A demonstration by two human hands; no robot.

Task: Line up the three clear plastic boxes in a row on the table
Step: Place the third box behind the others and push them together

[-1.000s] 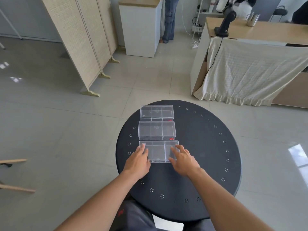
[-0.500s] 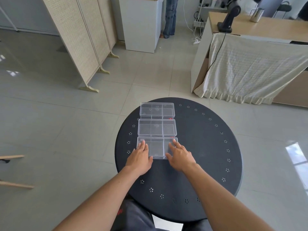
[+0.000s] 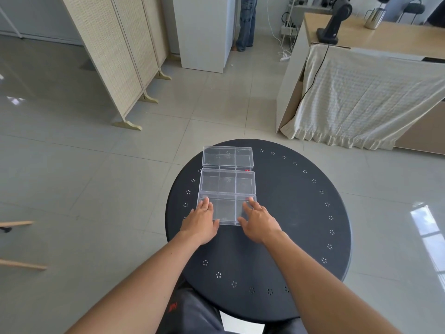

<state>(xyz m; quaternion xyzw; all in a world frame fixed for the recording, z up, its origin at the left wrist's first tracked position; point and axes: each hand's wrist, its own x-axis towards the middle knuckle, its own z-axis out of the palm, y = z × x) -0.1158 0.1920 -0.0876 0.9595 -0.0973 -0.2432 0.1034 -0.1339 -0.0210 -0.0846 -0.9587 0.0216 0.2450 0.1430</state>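
The fingers (image 3: pixel 207 205) of the left hand (image 3: pixel 201 224) lie flat and close together on the lid of the near box (image 3: pixel 226 209), over its left end, with the thumb against the box's near edge; they press down rather than clamp around anything. The right hand (image 3: pixel 260 221) mirrors this on the right end of the near box, its fingers a little spread and resting on top, thumb at the near right corner. Taking the near box as the landmark: the middle box (image 3: pixel 227 181) sits directly beyond it, their long sides touching or nearly so, and the far box (image 3: pixel 227 157) sits beyond the middle one, again just beside it with at most a thin gap. All three run away from the person in one straight file on the left-centre part of the round black counter (image 3: pixel 301 213), their left and right edges closely matched. In my judgement the task is almost finished: the row is formed, and what remains looks like a last nudge to square the near box against the middle one, then lifting both hands away. Whether the near box is fully flush I cannot tell, since the hands hide its ends.
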